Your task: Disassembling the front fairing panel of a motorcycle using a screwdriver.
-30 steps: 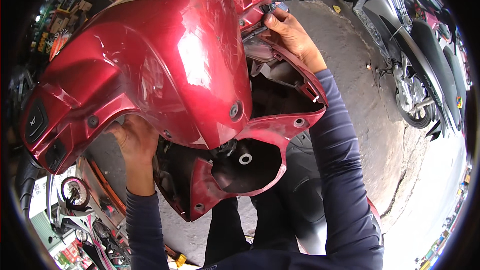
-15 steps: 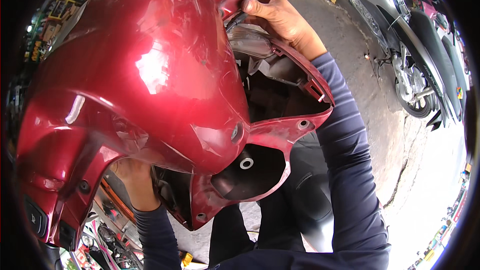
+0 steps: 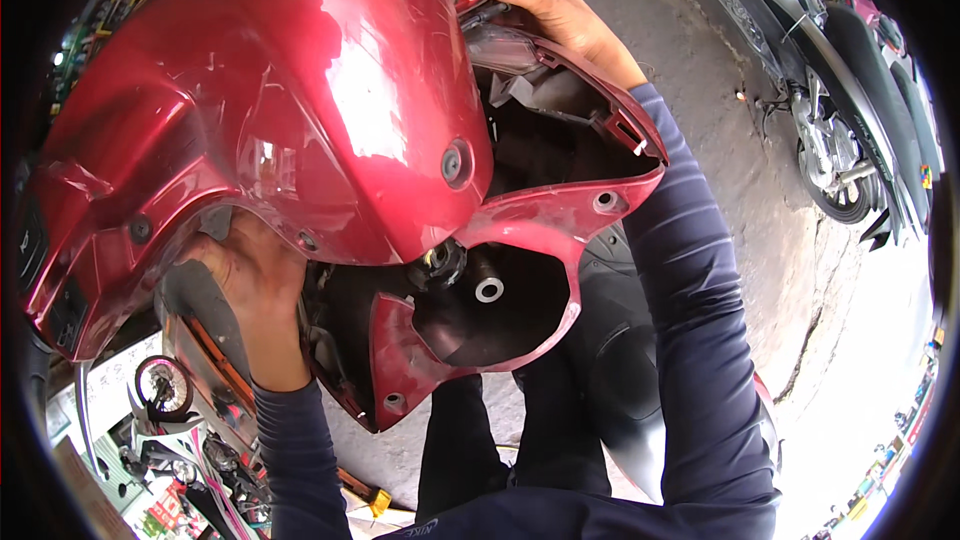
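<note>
A glossy red handlebar cover (image 3: 280, 90) of a motorbike fills the upper left, tilted above a red front fairing (image 3: 540, 210). My left hand (image 3: 255, 265) holds the cover from below near its lower edge, most of its fingers hidden under it. At the cover's far right end my right hand (image 3: 555, 10) grips it, thumb on the edge by a switch, the other fingers largely hidden. Below the cover, a metal tube end (image 3: 489, 289) shows inside the fairing's round opening. A dark round part (image 3: 437, 265) pokes out beside the tube.
Close to my right sleeve is the dark seat (image 3: 620, 370). A silver and black motorbike (image 3: 825, 90) stands at the right on the concrete floor (image 3: 690, 60). Other motorbike parts and a wheel (image 3: 163, 387) are at the lower left, near a yellow-ended object (image 3: 378, 502).
The handlebar cover has tipped and shifted, its lower edge rising to show the dark round part. More of my left hand shows, higher up. My right hand has moved slightly up with the cover.
</note>
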{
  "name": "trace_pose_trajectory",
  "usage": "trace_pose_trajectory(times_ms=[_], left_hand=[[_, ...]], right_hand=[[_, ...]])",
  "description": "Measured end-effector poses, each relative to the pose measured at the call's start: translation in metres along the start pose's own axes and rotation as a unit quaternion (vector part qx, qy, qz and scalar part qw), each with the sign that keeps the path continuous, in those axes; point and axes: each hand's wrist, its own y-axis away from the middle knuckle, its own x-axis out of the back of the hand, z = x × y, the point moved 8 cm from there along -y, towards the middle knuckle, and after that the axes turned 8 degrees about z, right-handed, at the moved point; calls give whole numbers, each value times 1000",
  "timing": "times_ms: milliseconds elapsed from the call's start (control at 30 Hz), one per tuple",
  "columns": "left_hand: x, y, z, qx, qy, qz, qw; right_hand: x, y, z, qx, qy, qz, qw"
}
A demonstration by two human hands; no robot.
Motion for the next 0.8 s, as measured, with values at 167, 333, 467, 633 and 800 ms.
trace_pose_trajectory(times_ms=[167, 333, 467, 633, 800], left_hand=[[-13, 16, -5, 58, -82, -16, 995], [-7, 17, -17, 165, -38, -87, 982], [-8, 16, -20, 164, -183, -98, 964], [-33, 11, -24, 157, -274, -257, 913], [-36, 3, -32, 163, -362, -246, 884]], right_hand=[[-1, 0, 1, -27, 47, -6, 999], [25, 6, -1, -55, 20, 39, 998], [60, 166, -43, 209, 68, 469, 856], [-111, 296, -19, -4, -178, 258, 950], [-164, 278, 22, -124, -390, 148, 900]])
